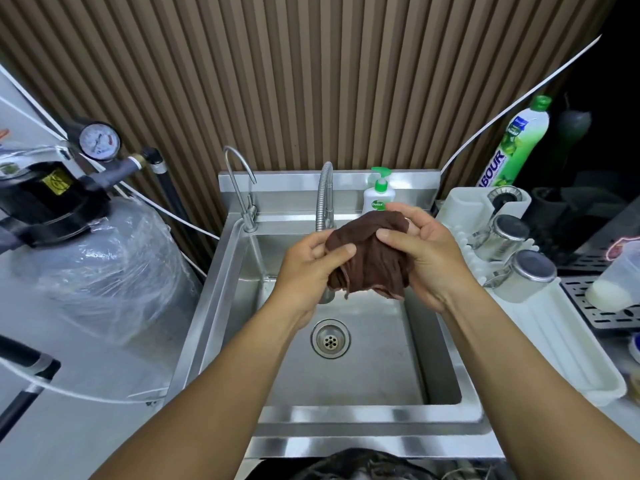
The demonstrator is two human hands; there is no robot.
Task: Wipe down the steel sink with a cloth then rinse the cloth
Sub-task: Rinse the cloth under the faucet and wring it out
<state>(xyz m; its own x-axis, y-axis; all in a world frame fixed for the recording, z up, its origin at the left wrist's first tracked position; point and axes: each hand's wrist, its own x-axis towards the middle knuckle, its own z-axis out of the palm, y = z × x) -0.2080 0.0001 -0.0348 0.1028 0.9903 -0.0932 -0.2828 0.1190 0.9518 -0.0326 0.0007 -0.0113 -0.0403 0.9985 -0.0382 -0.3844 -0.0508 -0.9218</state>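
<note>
The left hand (308, 261) is curled round the left edge of the brown cloth (370, 258), with the thumb laid over it; the right edge is gripped by the right hand (426, 258). The bunched cloth is held above the steel sink (381, 362), in front of the tap (325, 199) and beyond the drain (330, 338). A soap bottle (379, 197) is seen on the back ledge, steel cups (509, 233) on a white rack (554, 341) at the right

Rear wall: brown vertical slats (311, 81), upper frame, evenly lit. Left of frame: grey tank (114, 261) wrapped in clear plastic, pressure gauge (99, 141) above it. Upper right: white tubing (519, 98) crossing the slats; beyond it, dark unlit space.
</note>
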